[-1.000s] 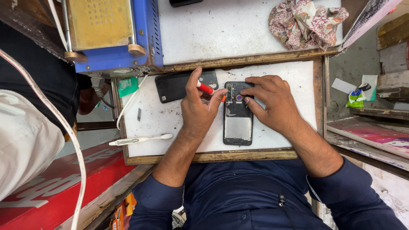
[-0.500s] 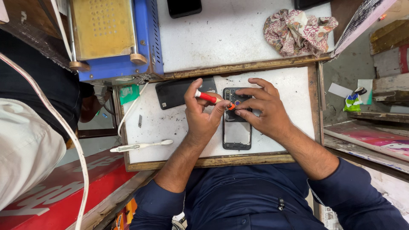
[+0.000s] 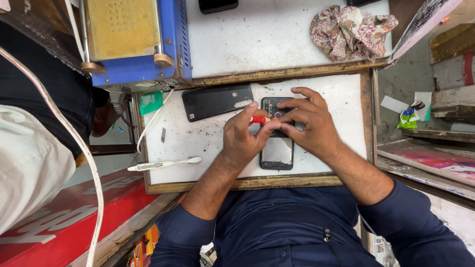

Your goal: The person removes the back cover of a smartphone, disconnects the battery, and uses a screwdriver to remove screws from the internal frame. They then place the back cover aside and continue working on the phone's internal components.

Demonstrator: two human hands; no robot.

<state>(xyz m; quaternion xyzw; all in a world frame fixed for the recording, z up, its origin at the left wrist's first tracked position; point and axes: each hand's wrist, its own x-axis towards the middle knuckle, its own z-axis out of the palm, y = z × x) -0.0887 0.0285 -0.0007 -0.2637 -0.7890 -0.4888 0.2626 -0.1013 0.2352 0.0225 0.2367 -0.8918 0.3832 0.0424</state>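
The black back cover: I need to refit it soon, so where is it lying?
In the head view the black back cover lies flat on the white work board, just left of the opened phone, above the left hand.

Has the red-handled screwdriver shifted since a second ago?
Yes. The red-handled screwdriver swung from beside the detached back cover toward the opened phone.

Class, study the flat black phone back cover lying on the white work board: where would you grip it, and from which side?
Pinch the flat black phone back cover by its long edges near the middle, from above. It lies flat and free on the white work board, left of both hands, so its left half is unobstructed.
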